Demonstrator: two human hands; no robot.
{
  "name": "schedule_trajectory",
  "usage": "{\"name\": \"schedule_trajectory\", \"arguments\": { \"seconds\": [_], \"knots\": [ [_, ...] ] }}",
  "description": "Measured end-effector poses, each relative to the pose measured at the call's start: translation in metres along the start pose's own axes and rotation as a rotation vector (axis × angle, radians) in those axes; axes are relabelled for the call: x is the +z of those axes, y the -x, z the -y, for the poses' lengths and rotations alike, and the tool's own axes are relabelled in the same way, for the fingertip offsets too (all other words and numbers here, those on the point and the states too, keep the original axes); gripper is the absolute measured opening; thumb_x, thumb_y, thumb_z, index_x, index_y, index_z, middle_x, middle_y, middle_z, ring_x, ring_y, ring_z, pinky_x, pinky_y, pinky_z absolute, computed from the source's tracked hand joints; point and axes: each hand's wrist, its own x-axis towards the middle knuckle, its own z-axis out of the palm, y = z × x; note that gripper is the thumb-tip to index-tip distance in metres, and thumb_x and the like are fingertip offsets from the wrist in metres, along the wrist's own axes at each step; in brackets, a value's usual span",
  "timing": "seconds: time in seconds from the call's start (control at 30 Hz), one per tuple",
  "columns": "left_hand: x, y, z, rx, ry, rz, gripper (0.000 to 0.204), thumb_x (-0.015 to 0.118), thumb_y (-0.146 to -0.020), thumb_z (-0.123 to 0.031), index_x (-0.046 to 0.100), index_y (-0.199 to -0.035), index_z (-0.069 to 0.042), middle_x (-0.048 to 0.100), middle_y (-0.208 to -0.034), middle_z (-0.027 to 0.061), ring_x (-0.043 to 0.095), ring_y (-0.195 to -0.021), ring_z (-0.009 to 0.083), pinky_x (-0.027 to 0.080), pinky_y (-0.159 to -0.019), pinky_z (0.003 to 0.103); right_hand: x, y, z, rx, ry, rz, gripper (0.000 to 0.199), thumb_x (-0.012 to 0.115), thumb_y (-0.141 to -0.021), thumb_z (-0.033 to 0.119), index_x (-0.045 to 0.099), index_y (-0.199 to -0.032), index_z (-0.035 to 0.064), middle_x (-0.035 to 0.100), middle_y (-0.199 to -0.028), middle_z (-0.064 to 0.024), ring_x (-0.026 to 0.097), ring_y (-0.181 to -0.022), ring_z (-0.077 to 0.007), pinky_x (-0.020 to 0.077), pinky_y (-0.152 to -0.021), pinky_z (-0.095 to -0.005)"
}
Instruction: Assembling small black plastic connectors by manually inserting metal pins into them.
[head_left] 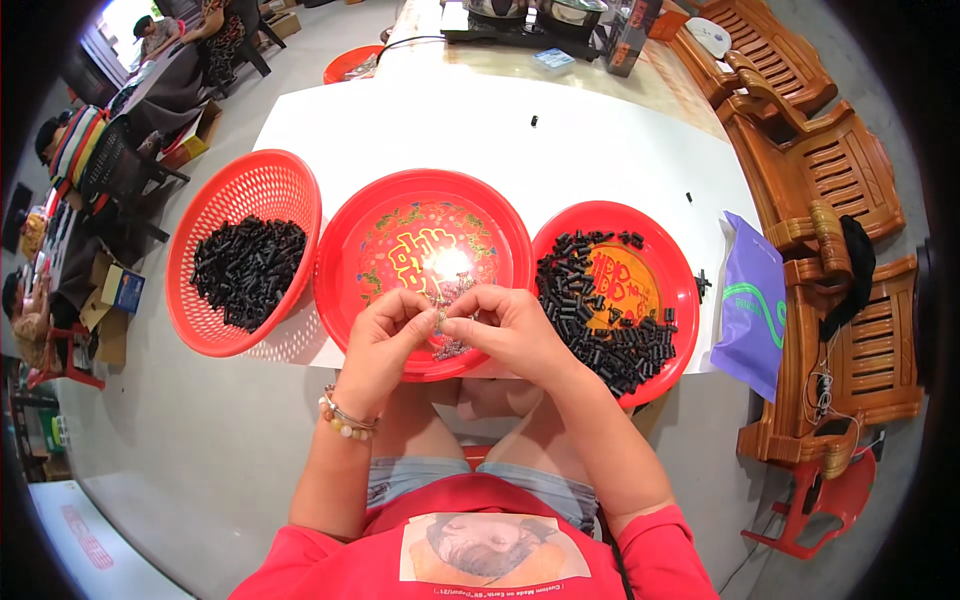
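My left hand [385, 335] and my right hand [510, 330] meet fingertip to fingertip above the near part of a red patterned tray [340, 225]. Both are closed in a pinch; whatever lies between the fingers is too small to make out. Under and beside my right fingers, small silvery metal pieces [452, 348] lie in a loose heap in that tray. To the left, a red perforated basket [205, 325] holds many short black cylinders [250, 270]. A second red tray [685, 290], on the right, has similar black cylinders [625, 358] spread around its yellow-and-red centre.
The trays stand on a white tabletop [420, 125]. Stray black pieces [534, 121] lie on it. A purple bag [750, 305] rests at the right edge, near wooden chairs [830, 180]. A stove [525, 25] stands at the back. Other people [75, 145] sit far left.
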Motion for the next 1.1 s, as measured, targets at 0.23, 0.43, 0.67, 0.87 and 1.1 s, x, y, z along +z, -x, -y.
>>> {"name": "schedule_trajectory", "arguments": {
  "seconds": [0.23, 0.43, 0.67, 0.87, 1.1],
  "knots": [
    [-0.006, -0.001, 0.001, -0.03, 0.154, -0.063, 0.007, 0.057, -0.09, -0.009, 0.057, -0.09, -0.002, 0.058, -0.079, 0.0006, 0.057, -0.071, 0.0068, 0.053, -0.064, 0.023, 0.002, 0.001, -0.001, -0.221, 0.693, -0.149, 0.012, 0.066, -0.079, 0.01, 0.065, -0.089, 0.0039, 0.064, -0.076, -0.0088, 0.063, -0.066, -0.0179, 0.0499, -0.061, -0.0285],
    [-0.008, -0.001, -0.001, -0.051, 0.088, -0.068, 0.007, 0.056, -0.091, -0.009, 0.057, -0.093, -0.003, 0.057, -0.083, -0.0001, 0.054, -0.069, 0.0069, 0.052, -0.069, 0.026, 0.006, 0.002, 0.003, -0.33, 0.793, -0.235, 0.014, 0.068, -0.077, 0.013, 0.065, -0.088, 0.0046, 0.061, -0.078, -0.0111, 0.062, -0.064, -0.0231, 0.0505, -0.059, -0.0325],
    [-0.003, 0.001, -0.006, -0.153, 0.258, 0.015, 0.009, 0.058, -0.09, -0.01, 0.059, -0.094, -0.002, 0.06, -0.083, 0.0022, 0.058, -0.07, 0.0091, 0.052, -0.067, 0.024, 0.009, 0.005, 0.019, -0.491, 0.6, -0.188, 0.007, 0.065, -0.079, 0.013, 0.064, -0.084, 0.0085, 0.061, -0.079, -0.0068, 0.062, -0.064, -0.025, 0.0503, -0.055, -0.0349],
    [0.002, 0.001, -0.003, -0.209, 0.446, 0.057, 0.01, 0.055, -0.091, -0.01, 0.058, -0.096, -0.002, 0.06, -0.086, 0.0036, 0.058, -0.071, 0.0102, 0.053, -0.069, 0.026, 0.011, 0.01, 0.02, -0.559, 0.633, -0.247, 0.006, 0.065, -0.079, 0.011, 0.064, -0.084, 0.0084, 0.061, -0.079, -0.0055, 0.062, -0.063, -0.0242, 0.0503, -0.053, -0.0336],
    [0.006, 0.001, 0.002, -0.238, 0.699, 0.108, 0.02, 0.054, -0.092, -0.014, 0.057, -0.108, -0.001, 0.06, -0.084, 0.0035, 0.058, -0.072, 0.01, 0.053, -0.071, 0.026, 0.011, 0.012, 0.018, -0.665, 0.567, -0.327, 0.006, 0.063, -0.08, 0.007, 0.062, -0.086, 0.0057, 0.061, -0.079, -0.0066, 0.063, -0.065, -0.0239, 0.0511, -0.055, -0.0326]
  ]
}}
